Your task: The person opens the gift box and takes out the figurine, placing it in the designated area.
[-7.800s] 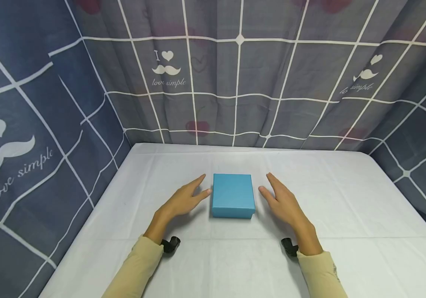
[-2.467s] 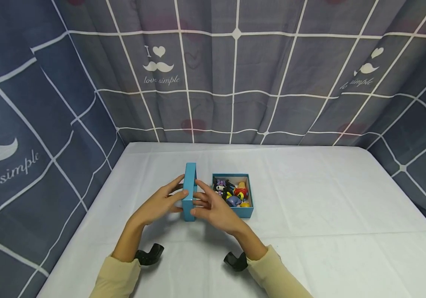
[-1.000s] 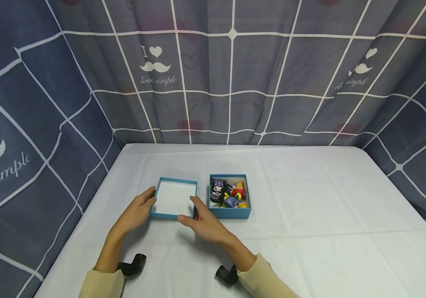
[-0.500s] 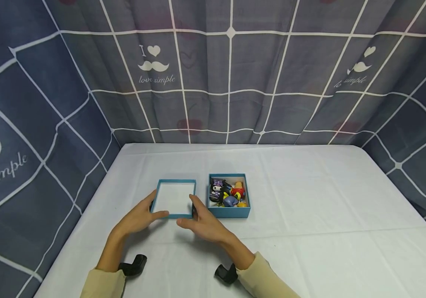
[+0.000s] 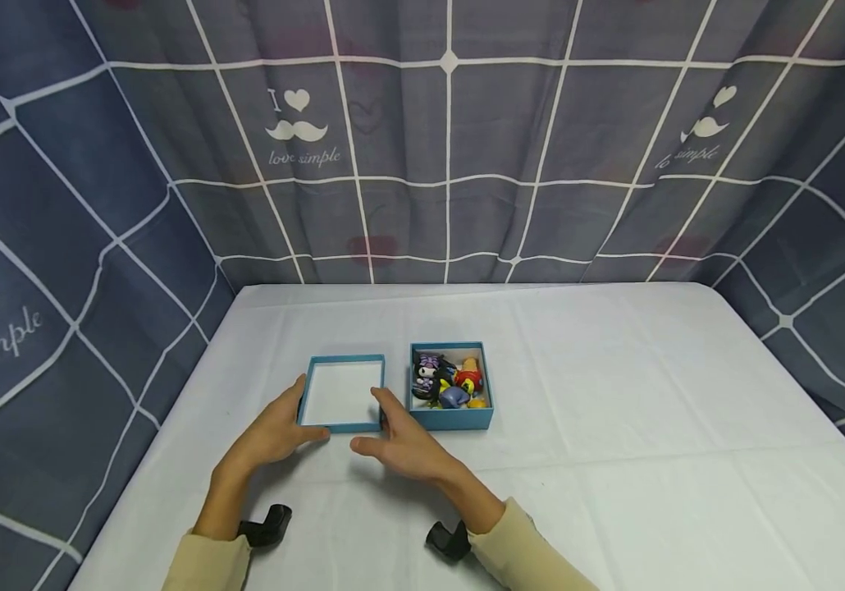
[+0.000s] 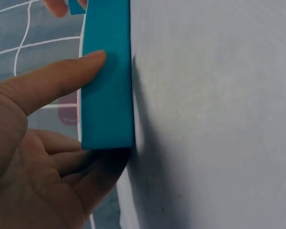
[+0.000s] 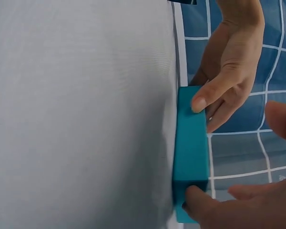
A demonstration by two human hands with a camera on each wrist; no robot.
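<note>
A blue box lid (image 5: 344, 394) lies upturned on the white-covered table, its white inside facing up. My left hand (image 5: 272, 427) holds its front left corner, thumb (image 6: 88, 67) on the front wall and the other fingers along the left side. At the lid's right side, my right hand (image 5: 411, 443) has its fingertips near the wall, thumb apart in front; part of those fingers is hidden. Just right of it stands the blue box (image 5: 452, 419). Inside are several small toy figures, among them a black and purple one (image 5: 427, 376), a red and yellow one (image 5: 470, 377) and a blue-grey piece (image 5: 454, 397).
White cloth covers the table (image 5: 614, 394), which extends to the right of the box. A grey-blue checked curtain (image 5: 504, 148) hangs behind and at both sides. Black wrist cameras (image 5: 266, 527) sit on both forearms.
The box was closed between both hands at first. Its lid came off, was stood on edge, then laid upturned left of the box. The left thumb has since moved onto the lid's front wall.
</note>
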